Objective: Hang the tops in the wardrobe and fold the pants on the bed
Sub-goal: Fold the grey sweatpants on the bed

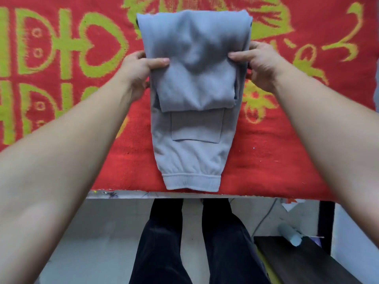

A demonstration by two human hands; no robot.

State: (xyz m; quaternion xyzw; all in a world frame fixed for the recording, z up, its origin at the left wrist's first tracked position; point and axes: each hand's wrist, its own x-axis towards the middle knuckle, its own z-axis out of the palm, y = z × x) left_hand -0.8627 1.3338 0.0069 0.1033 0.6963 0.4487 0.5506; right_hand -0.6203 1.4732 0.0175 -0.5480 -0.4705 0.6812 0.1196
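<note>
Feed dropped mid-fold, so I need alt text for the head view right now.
The left hand and right hand pinch the side edges of a folded-over part of the grey pants lying on a red and green blanket. The elastic cuff lies at the blanket's near edge, a patch pocket showing just below the fold.

Reaching toward 12 o'clock with both bare forearms, coming in from 7 and 5 and converging. Pinching the pants (pixel 194 130) at their 9 o'clock edge with left grip (pixel 139 70): thumb flat on top, pointing to 3, fingers wrapped round the edge. Mirroring at the 3 o'clock edge with right grip (pixel 260 66): thumb on top, pointing to 9, fingers curled behind. Holding wrists roughly level.
</note>
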